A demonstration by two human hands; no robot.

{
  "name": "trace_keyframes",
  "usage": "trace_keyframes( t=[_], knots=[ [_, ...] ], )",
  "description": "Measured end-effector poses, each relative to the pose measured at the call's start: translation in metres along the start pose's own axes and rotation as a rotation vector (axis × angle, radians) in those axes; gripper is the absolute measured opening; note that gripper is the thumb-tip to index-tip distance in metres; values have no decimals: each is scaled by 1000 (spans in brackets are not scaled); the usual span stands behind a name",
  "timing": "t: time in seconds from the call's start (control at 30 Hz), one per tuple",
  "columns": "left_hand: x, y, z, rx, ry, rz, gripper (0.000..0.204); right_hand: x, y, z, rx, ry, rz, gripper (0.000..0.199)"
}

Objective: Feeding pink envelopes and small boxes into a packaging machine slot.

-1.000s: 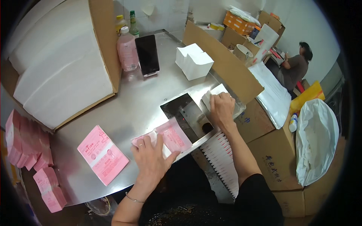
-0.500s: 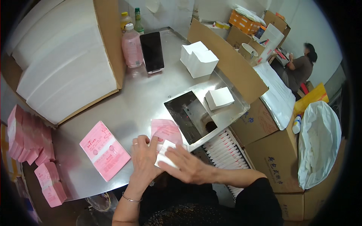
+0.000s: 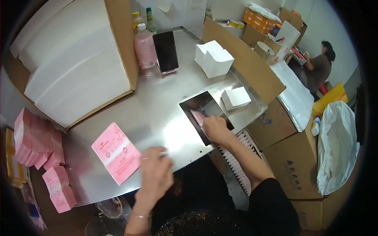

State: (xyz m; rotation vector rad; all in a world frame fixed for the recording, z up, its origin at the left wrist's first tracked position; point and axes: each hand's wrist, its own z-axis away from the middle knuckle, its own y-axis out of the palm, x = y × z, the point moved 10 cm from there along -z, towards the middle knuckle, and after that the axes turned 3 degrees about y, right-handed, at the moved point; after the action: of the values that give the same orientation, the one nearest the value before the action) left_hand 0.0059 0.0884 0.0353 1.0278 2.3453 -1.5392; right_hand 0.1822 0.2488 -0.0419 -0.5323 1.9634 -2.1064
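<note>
My right hand (image 3: 216, 129) reaches into the rectangular opening (image 3: 189, 104) in the metal table. Its fingers close on a pink paper packet (image 3: 198, 117), which stands tilted inside; the hand hides its lower part. Near the front edge, my left hand (image 3: 155, 173) is smeared by motion, so its fingers are unclear. Just left of that hand lies a flat stack of pink printed wrappers (image 3: 116, 151). To the right of the opening rests a small block of folded white napkins (image 3: 236, 98). A larger white napkin stack (image 3: 214, 59) stands behind it.
A carton of white paper sheets (image 3: 82, 74) fills the left side, with bundled pink wrappers (image 3: 37, 137) below. A phone (image 3: 165, 51) leans beside a pink-liquid bottle (image 3: 145, 47). White packets (image 3: 239, 167) line a box below the table. Cartons (image 3: 291, 165) stand right; another person (image 3: 319, 70) sits beyond.
My right hand has moved from the front edge into the opening, carrying the pink packet. My left hand has come off the wrapper and white napkin, down beside the pink stack.
</note>
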Motion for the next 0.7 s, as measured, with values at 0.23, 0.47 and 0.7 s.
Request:
trace_keyframes(
  t=[0.23, 0.47, 0.7],
  knots=[
    [74, -81, 42, -172, -358, -558, 24, -77, -93, 31, -718, 267, 257, 20],
    [54, -68, 15, -95, -253, -361, 30, -100, -91, 28, -734, 244, 106, 17],
    [-15, 43, -31, 23, 113, 0, 50, -3, -76, 51, -733, -280, -189, 38]
  ],
)
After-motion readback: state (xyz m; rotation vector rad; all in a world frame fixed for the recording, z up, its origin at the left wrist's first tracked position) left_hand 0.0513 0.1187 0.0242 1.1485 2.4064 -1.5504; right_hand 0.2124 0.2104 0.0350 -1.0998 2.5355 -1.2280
